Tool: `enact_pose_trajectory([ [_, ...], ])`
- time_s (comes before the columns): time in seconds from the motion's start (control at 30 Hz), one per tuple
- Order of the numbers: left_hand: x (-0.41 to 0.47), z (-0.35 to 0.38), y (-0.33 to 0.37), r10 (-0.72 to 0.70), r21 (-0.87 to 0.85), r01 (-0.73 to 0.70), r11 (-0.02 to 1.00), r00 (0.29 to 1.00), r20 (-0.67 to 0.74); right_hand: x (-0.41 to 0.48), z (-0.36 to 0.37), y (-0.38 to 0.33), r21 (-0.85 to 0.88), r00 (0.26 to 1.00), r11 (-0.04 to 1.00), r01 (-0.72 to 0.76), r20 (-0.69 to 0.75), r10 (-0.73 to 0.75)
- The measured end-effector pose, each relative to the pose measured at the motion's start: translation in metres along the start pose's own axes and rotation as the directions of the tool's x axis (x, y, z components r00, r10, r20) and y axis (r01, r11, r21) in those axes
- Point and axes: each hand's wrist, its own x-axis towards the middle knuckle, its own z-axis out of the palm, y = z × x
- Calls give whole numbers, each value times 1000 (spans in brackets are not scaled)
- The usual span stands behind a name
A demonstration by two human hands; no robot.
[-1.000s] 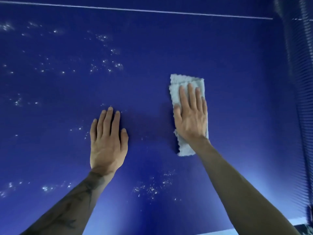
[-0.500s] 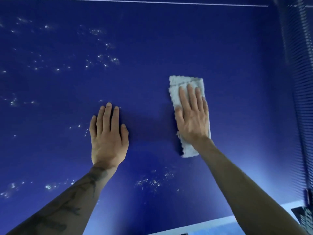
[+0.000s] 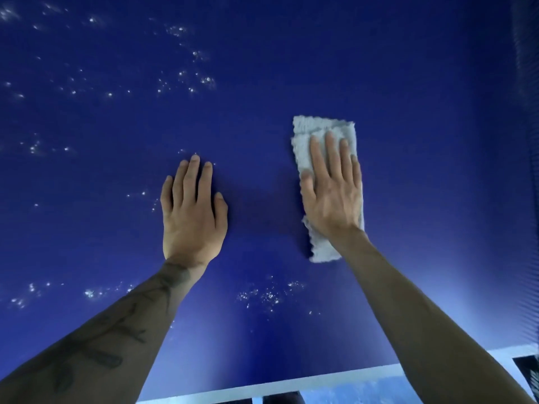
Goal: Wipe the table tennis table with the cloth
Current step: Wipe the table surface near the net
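The folded pale grey cloth (image 3: pixel 323 182) lies right of frame centre on the blue table tennis table (image 3: pixel 408 112). The right hand (image 3: pixel 332 193) presses flat on it, fingers straight and together, hiding its middle; the cloth's ends show beyond the fingertips and by the wrist. The left hand (image 3: pixel 194 211) rests flat on bare table, fingers straight. Water droplets (image 3: pixel 186 80) speckle the upper left. At the right edge the net (image 3: pixel 529 53) is blurred.

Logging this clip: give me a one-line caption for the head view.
Right hand presses a folded pale grey cloth on the white-speckled blue table tennis table; left hand rests flat alongside.
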Motion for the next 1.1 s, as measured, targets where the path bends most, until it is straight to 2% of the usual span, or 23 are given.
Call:
enact_pose_trajectory([
  [0.07, 0, 0, 0, 1, -4, -1, 1000, 1000, -5, 10, 5, -24, 28, 999, 999, -39, -18, 39],
  [0.1, 0, 0, 0, 2, -4, -2, 1000, 1000, -5, 9, 9, -36, 31, 1000, 1000, -6, -20, 7],
  [0.17, -1, 0, 0, 8, 0, -8, 1000, 1000, 1, -8, 20, -52, 9, 985, 985, 172, -5, -171],
  [0.23, 0, -1, 0, 15, -1, -15, 1000, 1000, 9, -36, 26, -48, -15, 928, 929, 371, 46, -370],
  [0.3, 0, -2, 1, 10, -8, -10, 1000, 1000, 6, -50, 24, -21, -28, 893, 894, 448, 68, -445],
  [0.4, -1, -3, 1, -3, -19, 3, 1000, 1000, 15, -37, 8, 23, -30, 959, 960, 280, 64, -278],
  [0.5, -1, -3, 2, 0, -20, 0, 1000, 1000, 5, -9, -3, 22, -8, 997, 998, 65, 30, -65],
  [0.6, -1, -3, 1, 7, -19, -7, 1000, 1000, 1, 0, 4, -18, 15, 999, 999, 32, 18, -32],
  [0.7, -2, -4, 2, 15, -14, -15, 1000, 1000, 15, -34, 16, -46, -6, 965, 966, 258, 52, -257],
  [0.8, -3, -11, 5, 3, -22, -2, 1000, 999, 34, -79, 19, -22, -24, 891, 892, 451, 70, -449],
  [0.87, -9, -18, 6, -25, -46, 27, 999, 999, 43, -84, 13, 12, -28, 918, 919, 393, 70, -390],
  [0.97, -42, -26, 9, -108, -81, 110, 991, 994, 29, -67, 1, 36, -33, 989, 990, 139, 52, -137],
  [1.03, -74, -26, 9, -139, -72, 140, 988, 990, 19, -52, -2, 20, 4, 1000, 1000, 16, 23, -16],
  [1.1, -100, -20, 10, -158, -52, 158, 986, 987, 6, -47, 6, -8, 47, 999, 998, -32, -6, 32],
])
